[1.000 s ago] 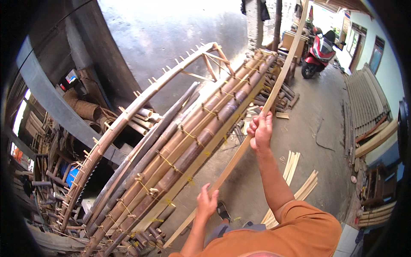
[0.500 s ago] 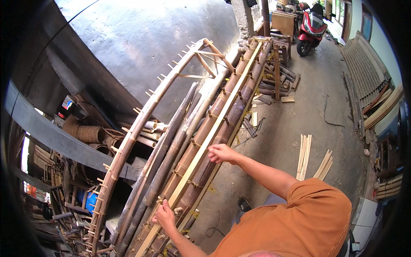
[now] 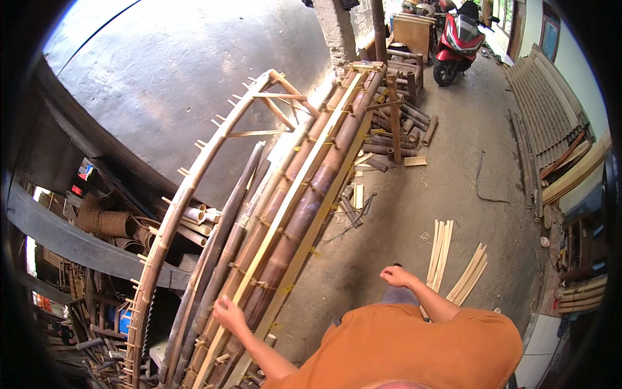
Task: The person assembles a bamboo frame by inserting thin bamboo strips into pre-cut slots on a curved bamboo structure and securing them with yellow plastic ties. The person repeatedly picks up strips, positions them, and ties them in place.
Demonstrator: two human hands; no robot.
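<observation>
1. Long, flat, pale-yellow wooden strip (image 3: pixel 292 198): laid along round brown bamboo poles (image 3: pixel 304 217), running from 1 o'clock to 7 o'clock.
2. Person's left hand (image 3: pixel 230 316): 7 o'clock, at the strip's nearer stretch; fingers partly bent; whether its grip pinches anything cannot be told.
3. Right hand (image 3: pixel 397 277): between 4 and 5 o'clock, well apart from the strip; fingers loosely curled, grip otherwise unclear.
4. Pale slender slats (image 3: pixel 468 275): grey concrete floor (image 3: pixel 395 214), 4 o'clock.
</observation>
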